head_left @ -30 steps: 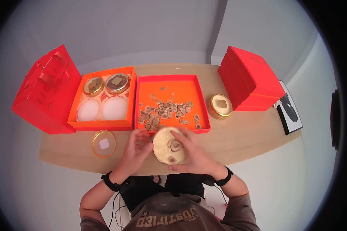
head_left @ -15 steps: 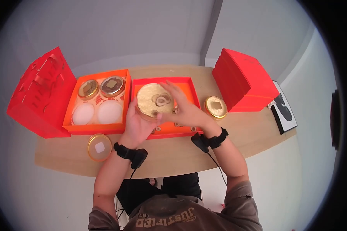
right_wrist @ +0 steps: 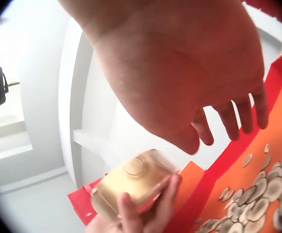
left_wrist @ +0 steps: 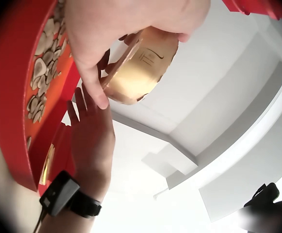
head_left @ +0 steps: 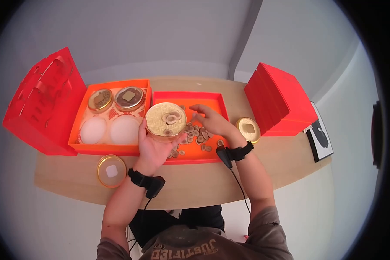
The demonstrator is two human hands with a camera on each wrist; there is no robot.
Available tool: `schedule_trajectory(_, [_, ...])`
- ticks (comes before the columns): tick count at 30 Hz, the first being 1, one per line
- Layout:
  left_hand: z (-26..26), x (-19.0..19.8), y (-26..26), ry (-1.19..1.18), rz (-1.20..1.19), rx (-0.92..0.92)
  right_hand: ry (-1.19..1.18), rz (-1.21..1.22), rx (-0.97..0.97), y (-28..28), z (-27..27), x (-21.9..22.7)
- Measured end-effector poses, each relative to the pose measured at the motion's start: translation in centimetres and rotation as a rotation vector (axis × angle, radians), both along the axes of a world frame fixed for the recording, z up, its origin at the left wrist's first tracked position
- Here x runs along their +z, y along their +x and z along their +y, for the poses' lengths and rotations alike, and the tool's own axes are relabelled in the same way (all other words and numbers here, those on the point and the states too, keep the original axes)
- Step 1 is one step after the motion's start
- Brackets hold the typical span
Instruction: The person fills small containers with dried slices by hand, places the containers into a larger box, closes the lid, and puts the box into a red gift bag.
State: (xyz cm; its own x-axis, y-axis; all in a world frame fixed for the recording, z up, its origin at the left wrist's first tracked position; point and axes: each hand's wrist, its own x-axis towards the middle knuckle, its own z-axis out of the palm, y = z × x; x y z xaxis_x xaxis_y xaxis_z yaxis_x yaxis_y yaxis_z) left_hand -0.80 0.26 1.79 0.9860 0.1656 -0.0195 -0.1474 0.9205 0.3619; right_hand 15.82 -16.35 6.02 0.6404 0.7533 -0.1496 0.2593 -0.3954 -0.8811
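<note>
My left hand [head_left: 154, 149] holds a round gold jar [head_left: 158, 115] from below and the side, over the shallow red box lid [head_left: 212, 96] with an orange inside. A few pale dried slices [head_left: 172, 118] with brown rims lie on the jar's gold face. Fingers of that hand wrap the jar [right_wrist: 136, 177] in the right wrist view. To the right of the jar is my right hand [head_left: 214, 121], apart from it, fingers extended and holding nothing. Below the hands, many loose dried slices [right_wrist: 257, 196] are scattered in the tray-like lid.
An orange box [head_left: 112, 149] at left holds two filled jars and two white round pads. A gold-rimmed clear lid [head_left: 111, 170] lies in front of it. Red bags [head_left: 45, 104] stand far left, red boxes [head_left: 281, 102] at right, beside another gold jar [head_left: 248, 129] and a framed picture [head_left: 320, 136].
The gold jar has gone from the table's front edge to over the red box lid. It has passed from the right hand to the left, and the right hand has come away.
</note>
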Motion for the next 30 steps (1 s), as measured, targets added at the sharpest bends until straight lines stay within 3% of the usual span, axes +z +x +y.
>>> schedule_trajectory(2, [-0.1, 0.0, -0.2, -0.003, -0.001, -0.004, -0.273, -0.272, 0.081, 1.3, 0.6, -2.3])
schedule_trajectory(3, [-0.1, -0.1, -0.3, -0.008, -0.013, -0.015, -0.267, -0.277, 0.083, 1.7, 1.0, -3.5])
schedule_trajectory(4, [-0.2, -0.2, -0.3, -0.013, -0.025, -0.026, -0.309, -0.413, 0.208, 1.8, 1.5, -4.8])
schedule_trajectory(5, [-0.2, -0.1, -0.4, -0.006, -0.029, -0.024, -0.350, -0.550, 0.332, 1.2, 2.1, -4.9])
schedule_trajectory(8, [-0.2, 0.0, -0.5, 0.013, -0.024, -0.015, -0.504, -0.724, 0.325, -2.0, 2.3, -3.3])
schedule_trajectory(12, [0.2, -0.6, -0.5, 0.017, -0.042, -0.014, -0.533, -0.634, 0.276, -2.0, 3.0, -3.8])
schedule_trajectory(14, [0.1, -0.6, -0.6, 0.012, -0.035, -0.008, -0.681, -0.183, 0.393, -2.8, 2.6, 0.4])
schedule_trajectory(15, [-0.1, -0.2, -0.7, 0.027, -0.034, -0.002, -0.682, -0.178, 0.392, -2.3, 2.2, -0.7])
schedule_trajectory(17, [-0.4, 0.2, -0.8, 0.040, -0.035, 0.001, -0.415, -0.362, 0.383, -0.6, 0.8, -3.2])
schedule_trajectory(20, [-0.6, 0.0, -0.8, 0.035, -0.019, 0.005, -0.228, -0.276, 0.421, 0.7, -0.3, -3.0])
schedule_trajectory(21, [-0.6, -0.4, -0.6, 0.037, -0.023, -0.002, -0.226, -0.277, 0.418, 0.9, -0.5, -2.7])
schedule_trajectory(23, [-0.6, -0.7, -0.5, 0.040, -0.024, -0.007, -0.146, 0.047, 0.328, 0.5, -1.0, -0.8])
schedule_trajectory(27, [-0.8, -0.9, -0.5, 0.056, 0.034, 0.009, -0.128, -0.021, 0.197, 0.5, -1.7, 1.1])
schedule_trajectory(29, [-0.8, -1.0, -0.4, 0.045, 0.040, 0.013, 0.090, -0.092, 0.116, 1.2, -2.2, 0.7])
schedule_trajectory(30, [-0.8, -1.0, -0.3, 0.049, 0.028, -0.006, 0.090, -0.092, 0.117, 1.4, -2.2, 0.6])
